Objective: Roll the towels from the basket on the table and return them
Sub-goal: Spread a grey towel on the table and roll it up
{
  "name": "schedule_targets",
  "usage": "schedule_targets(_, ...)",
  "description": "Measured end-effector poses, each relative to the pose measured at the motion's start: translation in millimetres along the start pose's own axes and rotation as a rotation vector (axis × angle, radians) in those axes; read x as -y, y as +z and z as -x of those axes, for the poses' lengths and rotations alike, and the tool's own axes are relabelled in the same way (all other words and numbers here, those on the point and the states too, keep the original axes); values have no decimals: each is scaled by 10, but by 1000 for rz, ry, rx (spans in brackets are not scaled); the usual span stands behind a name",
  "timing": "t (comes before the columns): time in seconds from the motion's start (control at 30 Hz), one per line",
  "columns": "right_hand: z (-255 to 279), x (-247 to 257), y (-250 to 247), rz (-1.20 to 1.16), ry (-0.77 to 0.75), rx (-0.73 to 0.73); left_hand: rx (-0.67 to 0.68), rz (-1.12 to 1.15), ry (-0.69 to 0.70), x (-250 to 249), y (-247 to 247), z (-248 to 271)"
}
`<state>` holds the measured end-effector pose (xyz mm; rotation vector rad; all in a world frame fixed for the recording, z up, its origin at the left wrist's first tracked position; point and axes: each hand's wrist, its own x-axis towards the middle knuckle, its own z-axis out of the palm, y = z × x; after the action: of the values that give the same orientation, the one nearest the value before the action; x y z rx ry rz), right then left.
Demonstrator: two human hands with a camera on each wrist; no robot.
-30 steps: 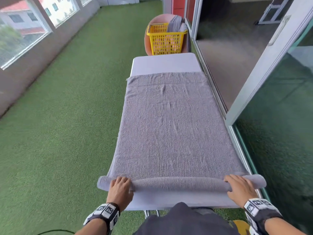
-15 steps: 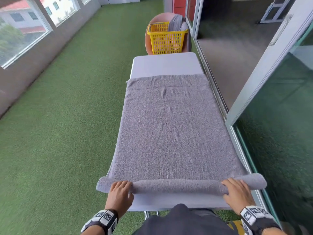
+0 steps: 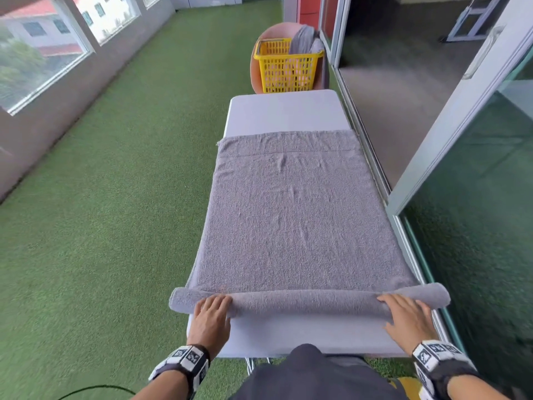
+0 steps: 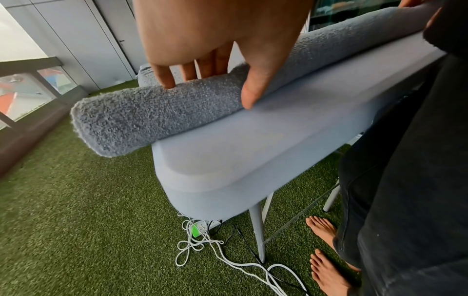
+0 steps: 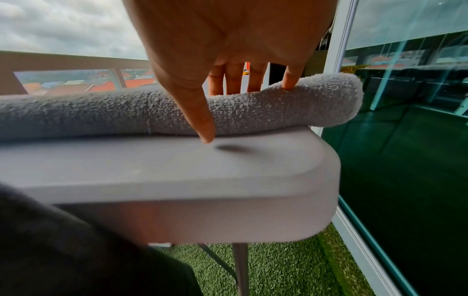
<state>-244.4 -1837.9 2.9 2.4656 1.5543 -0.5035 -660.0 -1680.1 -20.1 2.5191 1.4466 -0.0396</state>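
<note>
Both hands, left (image 3: 211,316) and right (image 3: 407,316), lie spread on the roll at six o'clock of the towel (image 3: 291,215); its overhanging ends could roll crooked under uneven pushing.

Green turf floor (image 3: 121,215), windows (image 3: 43,53) left (daylit), glass sliding doors (image 3: 476,180) right, perhaps tinted.

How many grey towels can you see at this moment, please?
2: one towel spread on the table, its near end rolled; another draped over the yellow basket. More may be hidden inside.
</note>
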Motion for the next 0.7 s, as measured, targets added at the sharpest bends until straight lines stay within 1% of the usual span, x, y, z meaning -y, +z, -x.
schedule_targets(0.03,-29,22,-60,9,17,13,0,-9,8,-18,-51,-10)
schedule_targets(0.13,-223,43,-239,31,11,41,-73,-41,37,-22,-176,-144)
schedule_targets(0.17,-288,38,-288,14,5,42,-84,-27,17,-11,-204,-202)
schedule_targets(0.27,-382,3,-283,-100,-11,-100,-73,29,-26,3,-168,-298)
schedule_targets(0.3,-363,-3,-242,-133,-23,-105,-44,45,-20,-10,-159,-270)
schedule_targets(0.33,-313,-5,-182,-142,-42,-60,-11,46,10,-10,-115,-225)
schedule_targets(0.4,-179,-13,-7,-83,-75,48,69,31,51,-26,-40,-98)
schedule_targets(0.43,-120,-22,60,-41,-80,70,101,40,28,-44,-27,-37)
schedule_targets(0.53,-53,-11,14,9,-70,52,107,70,-7,-98,-62,15)
schedule_targets(0.63,-158,30,-243,2,-36,113,96,49,-24,-142,-196,-136)
schedule_targets(0.7,-258,49,-350,-3,-32,119,51,70,-7,-123,-210,-244)
